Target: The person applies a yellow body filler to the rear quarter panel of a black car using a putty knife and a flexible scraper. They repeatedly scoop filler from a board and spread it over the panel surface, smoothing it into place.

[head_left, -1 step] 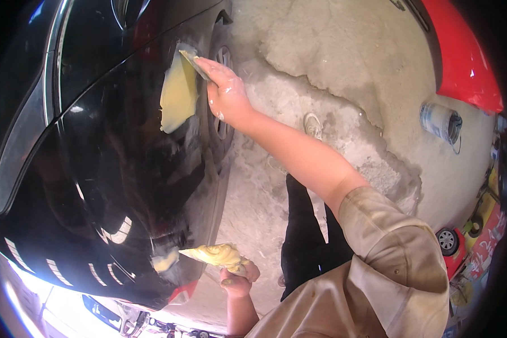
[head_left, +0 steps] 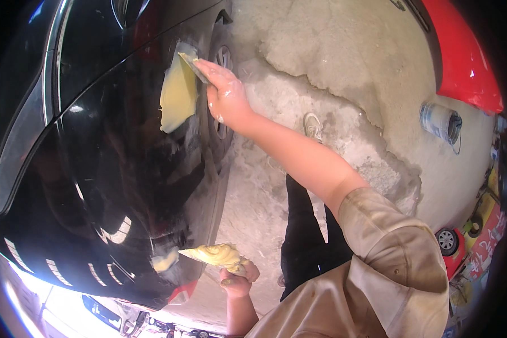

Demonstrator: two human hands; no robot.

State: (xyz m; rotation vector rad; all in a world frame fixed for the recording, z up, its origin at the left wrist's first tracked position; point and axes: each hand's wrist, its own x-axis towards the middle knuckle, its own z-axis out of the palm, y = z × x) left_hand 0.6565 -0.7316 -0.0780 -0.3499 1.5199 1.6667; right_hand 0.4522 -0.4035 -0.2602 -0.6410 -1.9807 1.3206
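Note:
A thin putty spreader [head_left: 193,67] is gripped in my right hand [head_left: 226,94], its fingers stretched along the blade and flecked with white. The spreader's edge touches the upper part of a wide yellow putty patch [head_left: 177,100] on the black car's side panel [head_left: 115,146]. Lower down, my left hand [head_left: 239,283] holds up a putty board heaped with yellow putty [head_left: 218,255]; the heap hides most of the board. Beside the heap's pointed end, a smaller yellow patch [head_left: 164,261] with a grey border sits on the car body.
The car's wheel [head_left: 222,59] is just beyond my right hand. A cracked concrete floor [head_left: 343,73] lies to the right. On it stand a paint-smeared bucket [head_left: 440,122] and, farther up, a red car part [head_left: 462,50]. A small red thing with wheels [head_left: 448,242] is at the right edge.
My right hand and the spreader have shifted very slightly downward over the putty patch. The left hand with the board stays where it was.

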